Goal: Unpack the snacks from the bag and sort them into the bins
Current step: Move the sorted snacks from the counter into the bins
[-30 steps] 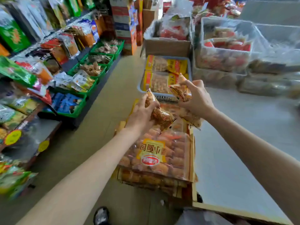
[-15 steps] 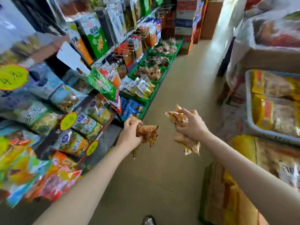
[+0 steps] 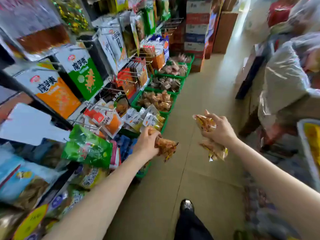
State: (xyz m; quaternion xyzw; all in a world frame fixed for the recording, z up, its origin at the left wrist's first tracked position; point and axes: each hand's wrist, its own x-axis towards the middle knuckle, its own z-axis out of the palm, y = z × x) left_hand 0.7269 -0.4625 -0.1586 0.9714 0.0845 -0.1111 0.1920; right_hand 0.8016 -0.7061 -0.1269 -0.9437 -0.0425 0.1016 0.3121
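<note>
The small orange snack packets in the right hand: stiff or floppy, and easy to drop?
Probably floppy: the small orange snack packets droop below the right hand. Likely light, since several sit in one loose grip. The glossy film looks slippery, so one hanging packet could slide out.

Blurred beyond reading along the left edge: hanging packets (image 3: 26, 179). Cut off at the right edge: grey basket (image 3: 307, 153). Partly hidden inside the left hand (image 3: 147, 144): orange snack packets (image 3: 166, 148).
</note>
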